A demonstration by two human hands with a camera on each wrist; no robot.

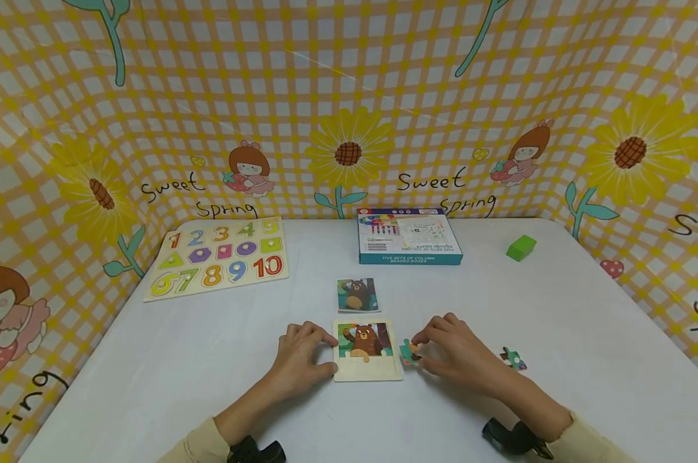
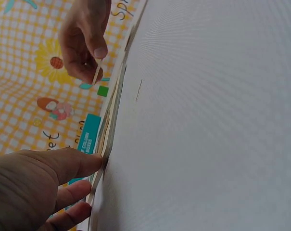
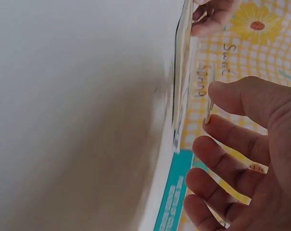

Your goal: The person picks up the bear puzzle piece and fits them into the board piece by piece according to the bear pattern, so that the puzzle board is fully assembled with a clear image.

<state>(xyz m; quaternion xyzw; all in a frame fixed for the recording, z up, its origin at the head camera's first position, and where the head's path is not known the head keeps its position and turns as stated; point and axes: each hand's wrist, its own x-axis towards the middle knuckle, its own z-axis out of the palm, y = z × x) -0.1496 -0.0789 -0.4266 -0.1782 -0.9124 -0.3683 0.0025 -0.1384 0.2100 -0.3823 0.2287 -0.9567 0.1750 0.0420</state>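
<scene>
A wooden tray puzzle lies flat, its upper part filled with a brown bear picture and a strip of bare wood along its bottom. At its left edge, my left hand rests thumb and fingertips against the rim; the left wrist view shows the thumb touching that edge. To the right of the tray, my right hand pinches a teal and brown puzzle piece between thumb and index finger. In the right wrist view this piece appears edge-on, raised off the table, with the other fingers spread loosely.
Another puzzle piece lies beyond my right wrist. Behind the tray is a bear picture card. Farther back are a number board, a bead-set box and a green block. Checked cloth walls enclose the white table.
</scene>
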